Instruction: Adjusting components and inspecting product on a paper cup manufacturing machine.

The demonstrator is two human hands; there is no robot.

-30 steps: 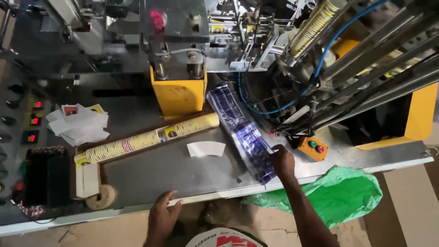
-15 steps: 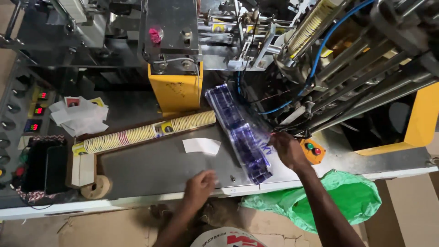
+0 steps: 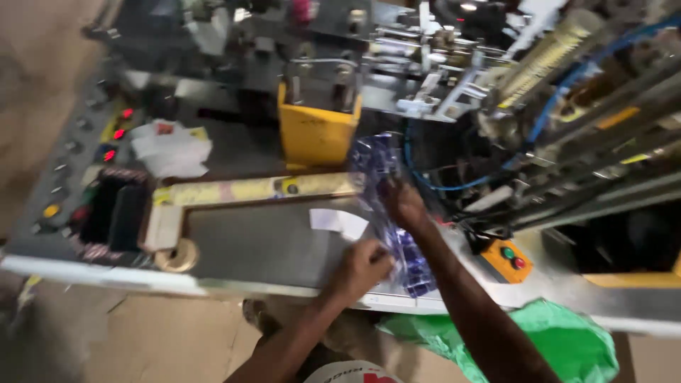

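Note:
A long clear plastic sleeve of purple-printed items (image 3: pixel 379 170) lies slanted on the grey metal machine table (image 3: pixel 262 245). My right hand (image 3: pixel 403 202) rests on the middle of the sleeve, fingers over it. My left hand (image 3: pixel 363 268) grips the sleeve's near end at the table's front. The view is blurred, so the grip details are unclear. A small white paper piece (image 3: pixel 339 223) lies just left of the sleeve.
A yellow machine block (image 3: pixel 316 135) stands behind the sleeve. A long yellowish stack (image 3: pixel 262 189) lies along the table's back. Crumpled white papers (image 3: pixel 172 150) and a control panel with lights (image 3: pixel 106 145) sit left. A green bag (image 3: pixel 560 340) hangs below right; a button box (image 3: pixel 509 259) is nearby.
My left hand rose from below the table edge to the sleeve's near end. My right hand slid up the sleeve toward the machine. The camera swung right.

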